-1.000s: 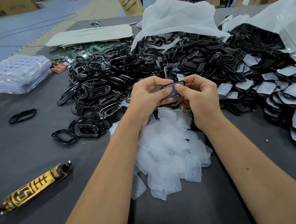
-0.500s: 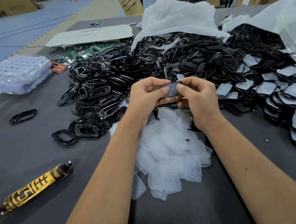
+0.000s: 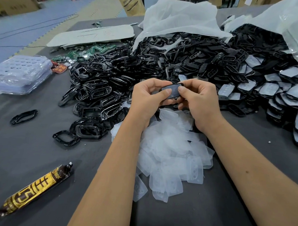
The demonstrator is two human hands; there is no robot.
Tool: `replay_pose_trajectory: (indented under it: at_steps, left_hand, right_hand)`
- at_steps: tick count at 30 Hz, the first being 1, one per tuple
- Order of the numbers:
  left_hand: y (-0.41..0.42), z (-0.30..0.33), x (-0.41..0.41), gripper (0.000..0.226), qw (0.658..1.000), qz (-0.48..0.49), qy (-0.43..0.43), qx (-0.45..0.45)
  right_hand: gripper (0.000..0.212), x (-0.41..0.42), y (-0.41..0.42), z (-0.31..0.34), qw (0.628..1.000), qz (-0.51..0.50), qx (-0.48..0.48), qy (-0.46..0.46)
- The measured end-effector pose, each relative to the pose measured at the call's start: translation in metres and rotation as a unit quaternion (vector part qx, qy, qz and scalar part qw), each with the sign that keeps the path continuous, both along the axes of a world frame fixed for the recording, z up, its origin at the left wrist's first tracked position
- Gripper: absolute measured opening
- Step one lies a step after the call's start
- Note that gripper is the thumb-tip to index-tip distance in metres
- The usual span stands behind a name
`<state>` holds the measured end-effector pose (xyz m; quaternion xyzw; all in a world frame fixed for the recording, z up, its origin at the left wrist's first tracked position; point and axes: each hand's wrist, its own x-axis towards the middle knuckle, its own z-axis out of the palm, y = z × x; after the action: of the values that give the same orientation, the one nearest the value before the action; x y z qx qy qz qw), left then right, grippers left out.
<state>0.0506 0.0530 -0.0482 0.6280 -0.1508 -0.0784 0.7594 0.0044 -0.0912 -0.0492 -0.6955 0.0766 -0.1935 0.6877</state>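
Just above the far edge of the pile of clear pads (image 3: 170,149) on the bench (image 3: 36,151), the black key shell (image 3: 170,84) stays clamped between the left grip (image 3: 145,99) and the right grip (image 3: 201,102), with both thumbs (image 3: 164,93) barely shifted on its pale insert (image 3: 174,91), so seating it is likely unfinished.

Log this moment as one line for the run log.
left hand: holds black shell | right hand: pinches same shell | below: clear pads pile on table | stage: likely fitting pad
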Motion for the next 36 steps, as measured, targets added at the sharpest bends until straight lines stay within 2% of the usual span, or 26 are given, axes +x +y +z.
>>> replay_pose_trajectory:
  at_steps: [5, 11, 15, 21, 26, 31, 36]
  left_hand:
    - [0.001, 0.001, 0.0, 0.017, 1.0, 0.001, 0.006, 0.012]
    - [0.0, 0.003, 0.003, 0.014, 0.999, 0.019, 0.044, 0.012]
    - [0.0, 0.001, 0.002, 0.015, 0.999, 0.02, 0.033, 0.022]
    - [0.002, 0.002, 0.001, 0.02, 0.998, 0.021, 0.051, 0.019]
    - [0.007, 0.007, 0.006, 0.015, 0.99, 0.012, 0.132, -0.045]
    - [0.018, 0.011, 0.01, 0.016, 0.967, 0.024, 0.21, -0.141]
    - [0.019, 0.015, 0.01, 0.04, 0.96, -0.015, 0.227, -0.166]
  right_hand:
    - [0.009, -0.002, 0.001, -0.003, 0.997, -0.021, -0.066, -0.018]
    - [0.018, 0.002, 0.001, -0.004, 0.997, -0.042, -0.065, 0.005]
    - [0.019, 0.0, 0.003, -0.005, 0.99, -0.06, -0.13, -0.005]
    - [0.004, -0.004, 0.006, -0.003, 0.973, -0.089, -0.21, -0.037]
    - [0.016, -0.007, 0.009, 0.0, 0.955, -0.06, -0.272, -0.098]
    - [0.028, -0.006, 0.013, 0.001, 0.938, 0.007, -0.322, -0.128]
    - [0.015, -0.004, 0.01, -0.001, 0.936, -0.03, -0.315, -0.152]
